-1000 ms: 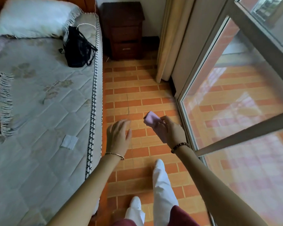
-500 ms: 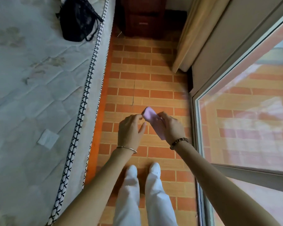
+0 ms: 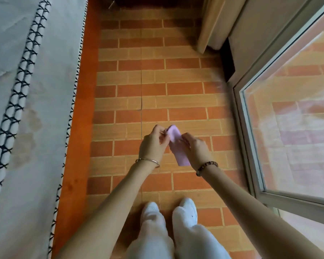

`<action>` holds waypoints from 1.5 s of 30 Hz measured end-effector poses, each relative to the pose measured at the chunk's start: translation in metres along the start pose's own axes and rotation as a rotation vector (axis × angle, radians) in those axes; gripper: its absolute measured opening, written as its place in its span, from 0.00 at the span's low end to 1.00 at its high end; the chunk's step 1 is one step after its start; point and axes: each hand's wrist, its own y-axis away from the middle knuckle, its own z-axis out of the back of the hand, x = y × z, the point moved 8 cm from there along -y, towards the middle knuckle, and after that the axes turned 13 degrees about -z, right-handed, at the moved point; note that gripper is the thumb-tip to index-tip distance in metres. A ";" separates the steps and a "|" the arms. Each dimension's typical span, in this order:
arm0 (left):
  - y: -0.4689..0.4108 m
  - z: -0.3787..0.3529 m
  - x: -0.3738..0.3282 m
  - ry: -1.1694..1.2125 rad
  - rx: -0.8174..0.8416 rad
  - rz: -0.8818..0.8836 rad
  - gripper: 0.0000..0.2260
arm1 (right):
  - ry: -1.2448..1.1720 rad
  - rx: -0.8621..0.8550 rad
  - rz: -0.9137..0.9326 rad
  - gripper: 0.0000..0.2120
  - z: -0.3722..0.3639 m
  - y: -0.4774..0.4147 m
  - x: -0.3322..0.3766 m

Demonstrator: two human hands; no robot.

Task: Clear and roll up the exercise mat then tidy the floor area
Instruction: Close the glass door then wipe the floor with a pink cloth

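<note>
A small pale purple folded piece (image 3: 177, 144), soft like cloth or foam, hangs in the air above the brick-pattern floor (image 3: 157, 81). My right hand (image 3: 196, 148) grips its right side, fingers curled round it. My left hand (image 3: 153, 143) pinches its upper left end. Both hands are in front of me at waist height, over my feet. No exercise mat is in view.
A mattress (image 3: 26, 109) with black-and-white edging on an orange base runs along the left. A glass sliding door (image 3: 288, 118) and its frame line the right. A curtain (image 3: 213, 21) hangs at the far right; dark furniture stands at the far end.
My head has tilted down, so the bag and nightstand left the view. My left hand moved right and took hold of the purple piece, which my right hand kept holding.
</note>
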 end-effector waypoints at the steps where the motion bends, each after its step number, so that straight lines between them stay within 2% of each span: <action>1: -0.009 -0.020 0.018 0.033 0.026 0.006 0.05 | 0.012 -0.009 -0.002 0.07 -0.013 -0.016 -0.016; 7: -0.086 -0.133 0.093 0.203 0.175 -0.078 0.05 | 0.097 -0.168 -0.001 0.11 -0.056 -0.119 -0.092; 10: -0.125 -0.178 0.131 0.298 0.152 -0.050 0.07 | 0.170 -0.273 0.017 0.13 -0.070 -0.169 -0.120; 13: -0.145 -0.217 0.175 0.428 0.110 0.054 0.05 | 0.191 -0.322 0.047 0.13 -0.092 -0.204 -0.140; 16: -0.138 -0.239 0.222 0.477 0.054 0.208 0.05 | 0.138 -0.210 0.063 0.15 -0.134 -0.224 -0.160; 20: -0.090 -0.253 0.277 0.442 0.091 0.458 0.06 | 0.225 -0.005 0.125 0.20 -0.211 -0.219 -0.180; 23: -0.071 -0.251 0.310 0.372 0.081 0.539 0.04 | 0.302 0.000 0.221 0.23 -0.246 -0.219 -0.179; 25: -0.077 -0.238 0.319 0.191 0.094 0.435 0.06 | 0.331 -0.030 0.284 0.25 -0.259 -0.228 -0.170; 28: -0.091 -0.205 0.316 -0.151 0.052 0.189 0.02 | 0.393 -0.075 0.398 0.26 -0.273 -0.247 -0.146; 33: -0.093 -0.176 0.311 -0.366 -0.096 -0.156 0.04 | 0.540 -0.033 0.462 0.25 -0.312 -0.271 -0.137; 35: -0.088 -0.173 0.314 -0.383 -0.155 -0.218 0.04 | 0.591 -0.062 0.476 0.28 -0.323 -0.273 -0.145; 39: -0.085 -0.174 0.321 -0.406 -0.232 -0.278 0.10 | 0.567 -0.178 0.497 0.29 -0.319 -0.282 -0.150; 43: -0.085 -0.173 0.329 -0.391 -0.273 -0.279 0.06 | 0.548 -0.238 0.354 0.29 -0.303 -0.303 -0.161; 45: -0.085 -0.173 0.336 -0.415 -0.251 -0.255 0.09 | 0.553 -0.251 0.305 0.30 -0.302 -0.308 -0.164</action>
